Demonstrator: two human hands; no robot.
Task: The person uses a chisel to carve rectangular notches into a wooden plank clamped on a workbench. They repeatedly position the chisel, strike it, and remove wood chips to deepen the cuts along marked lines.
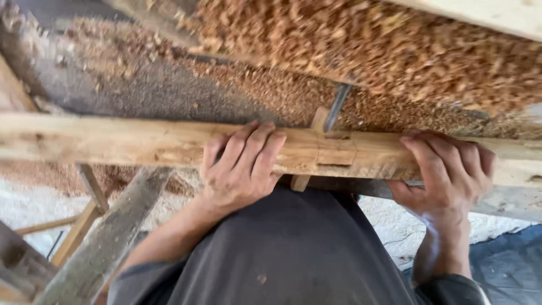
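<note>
Right now I see both hands set on a long rough wooden beam [141,144] that runs across the whole view, just in front of my body. My left hand [240,166] lies over the beam's near edge with its fingers [257,148] curled over the top face, gripping the wood rather than lying flat. My right hand [446,175] clasps the beam further along, fingers hooked over the top and the thumb tucked under the lower edge, so it too is closed around the timber. Between the two hands the beam carries a squarish cut notch [336,152], and a thin wooden peg [310,147] passes through it, sticking out above and below. A dark metal rod [339,104] slants up from behind that joint. The beam is pale, grainy and uneven, with knots and worn edges. Beyond it lies a thick bed of reddish-brown wood shavings [367,51], coarse and flaky, spread over a grey surface [152,90]. Below left, weathered planks [107,237] lean at angles
</note>
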